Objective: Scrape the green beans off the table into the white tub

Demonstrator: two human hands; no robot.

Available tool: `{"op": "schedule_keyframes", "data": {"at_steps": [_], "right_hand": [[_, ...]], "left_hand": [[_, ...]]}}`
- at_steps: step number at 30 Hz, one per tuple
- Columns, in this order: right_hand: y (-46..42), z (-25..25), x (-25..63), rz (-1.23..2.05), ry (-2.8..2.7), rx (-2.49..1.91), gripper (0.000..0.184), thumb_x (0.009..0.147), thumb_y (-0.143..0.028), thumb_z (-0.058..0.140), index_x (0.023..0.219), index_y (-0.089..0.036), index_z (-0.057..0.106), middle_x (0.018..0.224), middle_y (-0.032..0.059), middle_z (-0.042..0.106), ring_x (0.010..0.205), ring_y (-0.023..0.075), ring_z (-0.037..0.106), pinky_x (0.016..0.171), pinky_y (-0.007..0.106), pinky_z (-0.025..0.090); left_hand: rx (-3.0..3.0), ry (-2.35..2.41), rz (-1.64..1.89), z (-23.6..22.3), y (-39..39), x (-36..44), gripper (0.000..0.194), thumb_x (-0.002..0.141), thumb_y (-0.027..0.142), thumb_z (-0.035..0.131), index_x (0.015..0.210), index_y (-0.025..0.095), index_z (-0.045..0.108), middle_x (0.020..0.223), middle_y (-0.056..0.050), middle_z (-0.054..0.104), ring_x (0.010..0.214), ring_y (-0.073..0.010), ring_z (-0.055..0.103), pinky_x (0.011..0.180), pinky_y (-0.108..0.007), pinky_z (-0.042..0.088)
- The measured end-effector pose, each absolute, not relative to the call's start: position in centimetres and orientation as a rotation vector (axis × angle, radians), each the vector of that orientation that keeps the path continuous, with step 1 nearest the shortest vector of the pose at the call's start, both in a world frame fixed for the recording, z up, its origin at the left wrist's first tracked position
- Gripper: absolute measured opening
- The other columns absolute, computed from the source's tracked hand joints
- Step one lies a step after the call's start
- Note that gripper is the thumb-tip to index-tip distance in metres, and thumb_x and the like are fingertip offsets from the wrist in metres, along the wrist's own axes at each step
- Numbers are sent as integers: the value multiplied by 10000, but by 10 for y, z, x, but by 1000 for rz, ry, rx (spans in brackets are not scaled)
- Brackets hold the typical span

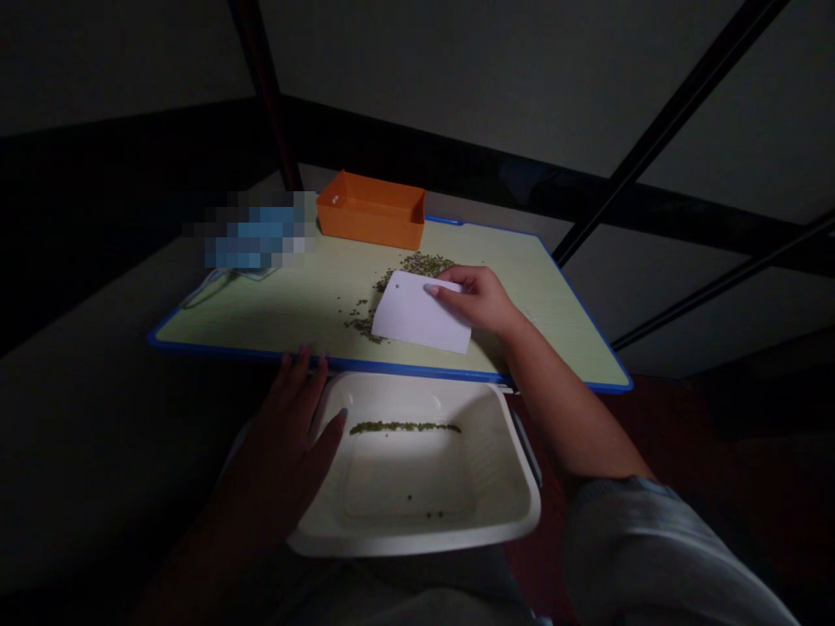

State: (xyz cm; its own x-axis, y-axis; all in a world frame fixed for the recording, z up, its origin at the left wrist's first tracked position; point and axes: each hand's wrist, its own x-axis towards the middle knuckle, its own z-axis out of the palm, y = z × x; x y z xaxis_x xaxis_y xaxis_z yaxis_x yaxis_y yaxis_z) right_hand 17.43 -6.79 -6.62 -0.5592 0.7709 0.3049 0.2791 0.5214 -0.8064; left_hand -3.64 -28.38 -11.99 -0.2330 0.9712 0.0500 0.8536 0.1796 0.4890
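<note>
My right hand (479, 297) grips a white plastic scraper (421, 315), thumb on its face. The scraper is a flat trapezoid with a small hole in one corner, tilted over the table. Small green grains, like beans or seeds (425, 263), lie scattered behind it and to its left. My left hand (293, 417) is by the left corner of a white basin (417, 543), fingers stretched towards the table edge and thumb over the basin's inside. Whether it touches the rim I cannot tell. Within the basin, green grains form a line along the far side, with a few loose near the front.
The basin sits against the near edge of a pale green table (293, 313) with blue edging. An orange open box (371, 213) stands at the back. Left of it lies a blurred blue object (257, 235). Dark panelled walls rise behind.
</note>
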Motion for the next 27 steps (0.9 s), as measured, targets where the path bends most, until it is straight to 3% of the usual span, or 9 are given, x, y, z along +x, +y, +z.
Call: {"op": "schedule_keyframes", "data": {"at_steps": [27], "right_hand": [[-68,-60,180,985,-2065,-933,406,703,-520,672,754,-116,674,655,33,605,569,106,483,487,227,335]], "left_hand": [[1775,2173,654,-118,-285,-36,732,854,566,278,1442,131,310,1606,-105,162,1487,-269,83,1214,-483,180]]}}
